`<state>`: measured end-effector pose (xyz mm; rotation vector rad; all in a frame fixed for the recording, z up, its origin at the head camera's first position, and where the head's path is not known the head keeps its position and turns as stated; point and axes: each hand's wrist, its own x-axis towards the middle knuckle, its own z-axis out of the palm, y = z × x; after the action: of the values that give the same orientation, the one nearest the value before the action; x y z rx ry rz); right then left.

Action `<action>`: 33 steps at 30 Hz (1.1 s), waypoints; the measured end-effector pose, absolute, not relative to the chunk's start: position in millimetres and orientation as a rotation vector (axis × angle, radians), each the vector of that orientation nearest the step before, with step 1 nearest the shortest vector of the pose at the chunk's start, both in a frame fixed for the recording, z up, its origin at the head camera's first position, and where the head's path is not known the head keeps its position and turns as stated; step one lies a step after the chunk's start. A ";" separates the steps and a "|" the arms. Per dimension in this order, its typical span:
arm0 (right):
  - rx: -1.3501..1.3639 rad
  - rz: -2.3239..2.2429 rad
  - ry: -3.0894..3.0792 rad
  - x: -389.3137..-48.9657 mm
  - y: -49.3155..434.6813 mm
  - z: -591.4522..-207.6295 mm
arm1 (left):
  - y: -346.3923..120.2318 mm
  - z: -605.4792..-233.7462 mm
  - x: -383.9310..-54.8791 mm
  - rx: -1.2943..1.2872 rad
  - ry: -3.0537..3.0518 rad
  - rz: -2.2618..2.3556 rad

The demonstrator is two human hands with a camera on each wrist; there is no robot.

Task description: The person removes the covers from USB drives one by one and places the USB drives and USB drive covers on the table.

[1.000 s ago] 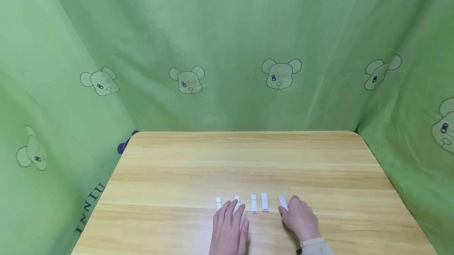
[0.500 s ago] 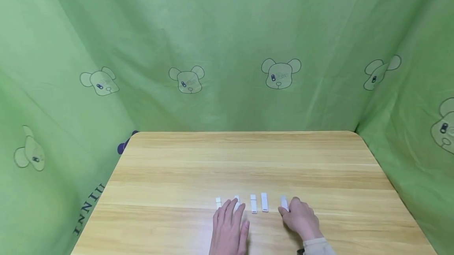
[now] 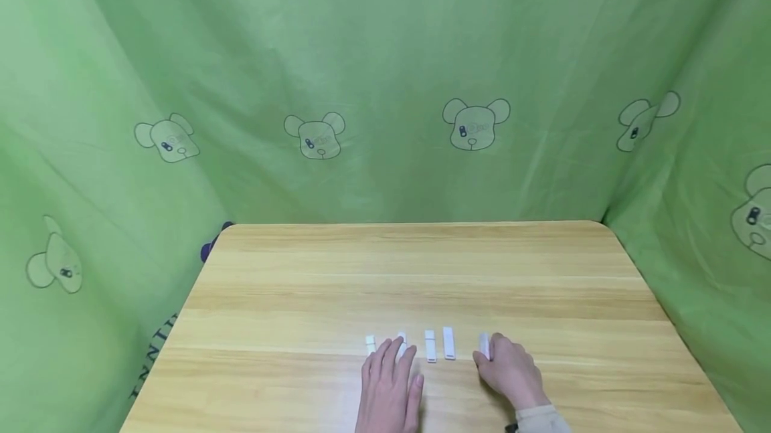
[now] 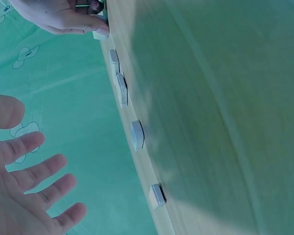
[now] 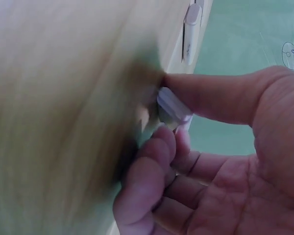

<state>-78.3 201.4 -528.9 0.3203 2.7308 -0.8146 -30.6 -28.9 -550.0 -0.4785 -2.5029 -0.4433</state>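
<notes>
My right hand [image 3: 512, 373] pinches a small white stick [image 3: 484, 344], which looks like a USB stick, between thumb and curled fingers at the right end of a row. In the right wrist view the held USB stick [image 5: 174, 105] sits between thumb tip and fingers, close to the wood. My left hand [image 3: 385, 389] stays over the row's left part, fingers loosely spread, holding nothing. It partly covers two white USB sticks [image 3: 370, 342]. Two more, a seamed USB stick [image 3: 430, 347] and a plain-faced USB stick [image 3: 449, 344], lie side by side between the hands.
The light wooden table [image 3: 385, 272] has rounded far corners. Green curtain [image 3: 385, 51] with bear-face prints surrounds its back and sides. A dark purple patch [image 3: 207, 249] shows beside the table's far left corner.
The stick in my right hand has turned from a leftward slant to nearly straight and shows a narrower face. The right hand shifted very slightly. My left hand has kept its place.
</notes>
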 end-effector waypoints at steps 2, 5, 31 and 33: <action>0.318 -0.814 2.744 -77.7 201.0 -529.5 | -29.1 -550.1 -30.2 -0.480 -2.501 -0.431; 0.322 -0.817 2.752 -76.9 200.8 -529.9 | -29.2 -550.4 -29.7 -0.484 -2.493 -0.404; 0.304 -0.935 2.902 -81.0 201.0 -494.4 | -28.5 -534.3 -41.3 -0.511 -2.437 -0.371; 0.305 -0.934 2.906 -79.8 200.3 -489.5 | -27.8 -532.5 -41.9 -0.517 -2.433 -0.351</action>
<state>-79.8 200.3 -489.5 0.3047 2.9063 -0.9338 -41.9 -27.8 -532.5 -0.5168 -2.4330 -0.3507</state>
